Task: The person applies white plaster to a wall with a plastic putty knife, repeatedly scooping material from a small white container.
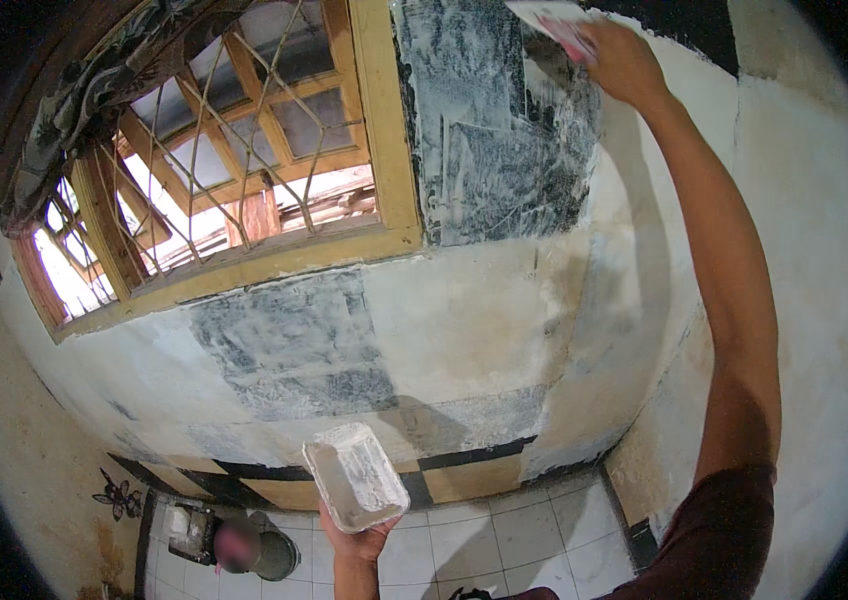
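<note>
My right hand (627,62) is raised high at the upper right, its fingers closed round a flat putty scraper (547,14) with a pale blade and some pink on it. The scraper lies against or very close to the wall beside the window; contact cannot be made out. That wall patch (489,150) is dark, streaked with white filler. Low in the middle, my left hand (354,545) grips a white rectangular tub (325,487) from beneath. The tub tilts toward me, and whitish paste coats its inside.
A yellow-framed window (399,120) with metal bars and a bunched curtain (64,120) fills the upper left. Pale and dark patches cover the wall below. On the white tiled floor (514,535) stand a dark box-like object (189,535) and a round grey-green container (281,555).
</note>
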### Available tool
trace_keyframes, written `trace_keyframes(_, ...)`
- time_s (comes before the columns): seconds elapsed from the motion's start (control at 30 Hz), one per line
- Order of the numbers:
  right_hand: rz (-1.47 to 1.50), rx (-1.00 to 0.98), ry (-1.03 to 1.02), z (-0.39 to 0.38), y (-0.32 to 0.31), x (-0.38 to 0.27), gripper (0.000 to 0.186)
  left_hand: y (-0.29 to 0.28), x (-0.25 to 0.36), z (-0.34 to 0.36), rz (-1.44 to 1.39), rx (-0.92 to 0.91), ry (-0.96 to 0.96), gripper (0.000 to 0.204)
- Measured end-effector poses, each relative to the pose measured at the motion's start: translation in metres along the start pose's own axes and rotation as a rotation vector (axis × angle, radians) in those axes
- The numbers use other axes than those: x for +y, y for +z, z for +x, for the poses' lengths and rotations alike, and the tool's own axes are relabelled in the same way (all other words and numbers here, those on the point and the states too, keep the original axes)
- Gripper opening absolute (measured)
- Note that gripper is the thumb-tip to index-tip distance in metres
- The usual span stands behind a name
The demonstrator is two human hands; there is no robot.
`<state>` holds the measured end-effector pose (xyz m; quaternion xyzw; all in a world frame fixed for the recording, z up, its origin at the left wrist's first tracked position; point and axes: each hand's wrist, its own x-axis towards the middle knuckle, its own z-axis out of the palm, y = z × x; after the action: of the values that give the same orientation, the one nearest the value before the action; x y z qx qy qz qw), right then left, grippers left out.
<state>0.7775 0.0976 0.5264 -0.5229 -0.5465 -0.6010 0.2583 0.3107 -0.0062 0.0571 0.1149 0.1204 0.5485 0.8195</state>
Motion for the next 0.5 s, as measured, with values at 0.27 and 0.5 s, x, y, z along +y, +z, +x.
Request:
trace_keyframes(0.27,0.097,-0.250,0.162,-0.063,0.070,-0.087,0.020,-0.009,-0.007,-0.011,-0.020,0.071,0.005,0.062)
trace_keyframes(0.5,0.361,-0.397,0.120,-0.291,0.058,-0.165,0.031,-0.026,0.005,-0.024,0.071,0.165,0.012,0.061)
